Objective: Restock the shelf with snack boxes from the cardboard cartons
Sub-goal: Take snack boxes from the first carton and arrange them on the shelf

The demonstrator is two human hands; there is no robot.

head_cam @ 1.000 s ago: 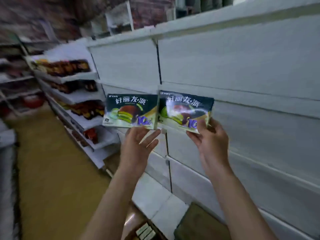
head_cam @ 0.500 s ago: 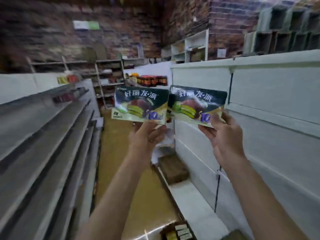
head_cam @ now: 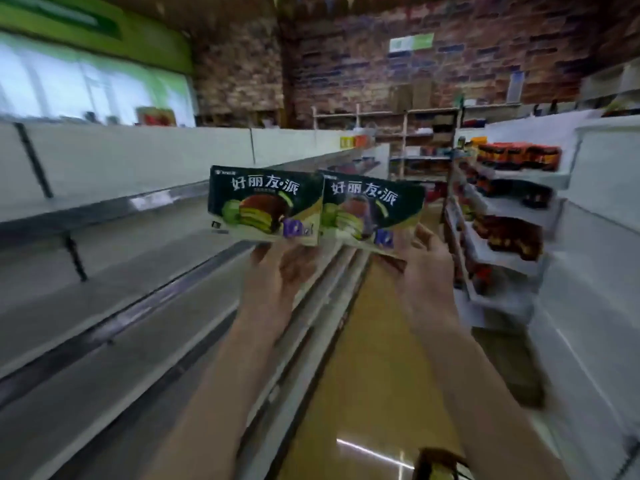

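In the head view, two dark green snack boxes are held up side by side in mid-air over the aisle, printed faces toward the camera. The left hand [head_cam: 277, 271] grasps the left snack box [head_cam: 265, 206] from below, fingers curled round its bottom edge. The right hand [head_cam: 424, 268] pinches the right snack box [head_cam: 372, 211] at its lower right corner, thumb on the front. The boxes' inner edges touch or overlap; motion blur hides which.

To the left run long grey shelves [head_cam: 104, 271], receding toward the far brick wall [head_cam: 450, 64]. On the right stands a white shelf unit [head_cam: 512, 251] carrying rows of dark red packages [head_cam: 519, 155]. The yellow floor [head_cam: 363, 375] lies between them. At the near bottom edge, part of a cardboard carton [head_cam: 440, 462] shows, blurred.
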